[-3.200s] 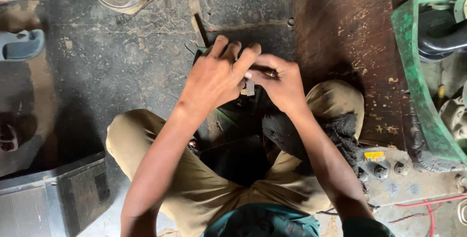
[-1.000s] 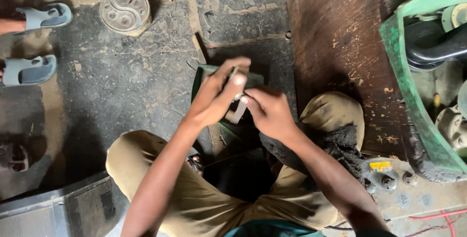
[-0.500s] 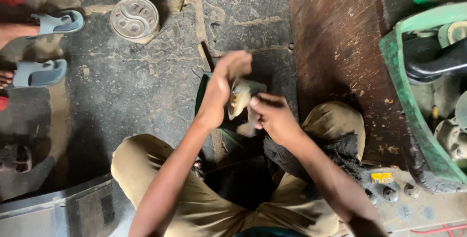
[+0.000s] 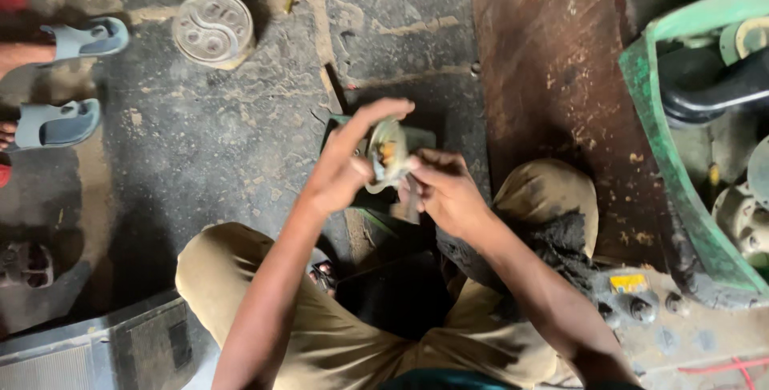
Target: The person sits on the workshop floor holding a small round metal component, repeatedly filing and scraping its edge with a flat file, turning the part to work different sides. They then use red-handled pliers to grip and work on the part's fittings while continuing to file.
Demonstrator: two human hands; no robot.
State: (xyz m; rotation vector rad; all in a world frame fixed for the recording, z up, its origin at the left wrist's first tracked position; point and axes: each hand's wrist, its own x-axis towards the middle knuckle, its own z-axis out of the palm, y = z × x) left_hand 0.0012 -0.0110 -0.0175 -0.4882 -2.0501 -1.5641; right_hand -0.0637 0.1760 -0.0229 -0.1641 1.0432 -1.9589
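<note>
the left hand (image 4: 340,174) pinches a small round pale metal part (image 4: 387,154) by its rim; the right hand (image 4: 444,194) closes fingertips on its near edge, perhaps holding something. a slack pinch could drop it onto the dark green block (image 4: 416,138) beneath.

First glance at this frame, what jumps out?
Centre frame, the left hand and right hand grip a small round, pale metal part above the person's crossed legs. At upper left a round metal cover lies on the stained concrete floor, near another person's grey sandals. A green bin of machine parts fills the right edge.
</note>
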